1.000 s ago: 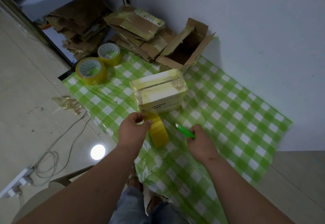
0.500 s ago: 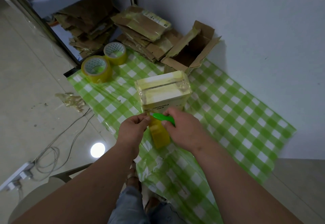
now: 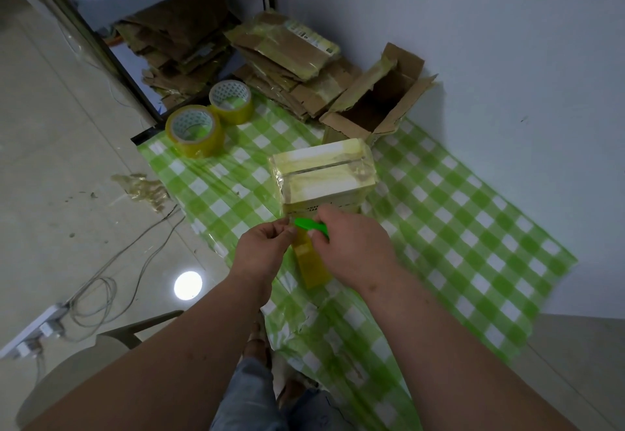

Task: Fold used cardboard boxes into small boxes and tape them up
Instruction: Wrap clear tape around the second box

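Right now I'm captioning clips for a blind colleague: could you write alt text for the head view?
Seen from above, a left hand pinches yellow tape and a right hand holds a green cutter against it, in front of a taped box on a green checked cloth. Two tape rolls and flattened cardboard lie behind.

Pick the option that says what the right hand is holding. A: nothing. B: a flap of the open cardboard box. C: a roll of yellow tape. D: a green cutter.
D: the right hand grips a green cutter whose tip points at the tape strip beside the left hand, just in front of the taped box.
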### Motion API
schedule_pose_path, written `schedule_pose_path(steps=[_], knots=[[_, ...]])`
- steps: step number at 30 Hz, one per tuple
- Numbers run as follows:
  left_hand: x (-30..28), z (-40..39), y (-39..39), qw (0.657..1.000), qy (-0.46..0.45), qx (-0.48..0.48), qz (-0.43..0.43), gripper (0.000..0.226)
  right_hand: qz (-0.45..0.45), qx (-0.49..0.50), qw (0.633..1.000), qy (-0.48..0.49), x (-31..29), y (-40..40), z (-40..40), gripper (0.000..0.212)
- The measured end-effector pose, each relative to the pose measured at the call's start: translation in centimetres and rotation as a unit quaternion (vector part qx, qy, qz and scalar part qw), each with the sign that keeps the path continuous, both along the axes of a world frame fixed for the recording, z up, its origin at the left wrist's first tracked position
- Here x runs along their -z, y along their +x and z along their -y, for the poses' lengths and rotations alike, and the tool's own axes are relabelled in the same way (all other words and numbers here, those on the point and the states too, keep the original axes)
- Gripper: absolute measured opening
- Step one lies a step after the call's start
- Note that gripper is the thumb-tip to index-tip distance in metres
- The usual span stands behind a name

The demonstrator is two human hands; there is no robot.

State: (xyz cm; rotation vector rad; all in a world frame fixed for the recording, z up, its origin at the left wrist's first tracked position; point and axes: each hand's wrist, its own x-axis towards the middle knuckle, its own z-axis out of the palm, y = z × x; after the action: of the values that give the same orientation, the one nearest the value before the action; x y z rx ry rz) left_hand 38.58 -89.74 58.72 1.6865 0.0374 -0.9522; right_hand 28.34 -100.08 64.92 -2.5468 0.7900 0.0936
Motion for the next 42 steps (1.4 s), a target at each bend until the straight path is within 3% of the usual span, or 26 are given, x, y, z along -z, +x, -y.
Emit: schedule_pose_path(steps=[14,19,23,29,36,42], knots=[[0.3,-0.1,0.4,1.000,-0.008,0.026,-0.010,0.011,-0.009,-0.020,1.000,-0.020,0.1,0.8,0.2,0.021],[0.4,0.1,0.8,0.999,0.007,0.043,-0.007,0.021,-0.019,-0.005,1.000,-0.002,-0.1,0.4,0.7,0.021],[0.2,0.3,0.7,0.997,0.026,0.066,-0.005,0.008,-0.017,-0.014,1.000,-0.011,0.3,0.9,0.2,0.020],[-0.4,0.0,0.6,0.998,0.016,0.067,0.009,0.028,-0.005,-0.023,0.999,0.039,0.4,1.5,0.1,0.019],[-0.2,0.1,0.5,0.997,0.018,0.069,0.000,0.011,0.075,0.078,0.974,0.201,0.4,1.8,-0.5,0.026],[-0.9,-0.3,0.9,0.997,-0.002,0.071,-0.023,0.007,0.068,0.095,0.981,0.157,0.2,0.4,-0.2,0.017]])
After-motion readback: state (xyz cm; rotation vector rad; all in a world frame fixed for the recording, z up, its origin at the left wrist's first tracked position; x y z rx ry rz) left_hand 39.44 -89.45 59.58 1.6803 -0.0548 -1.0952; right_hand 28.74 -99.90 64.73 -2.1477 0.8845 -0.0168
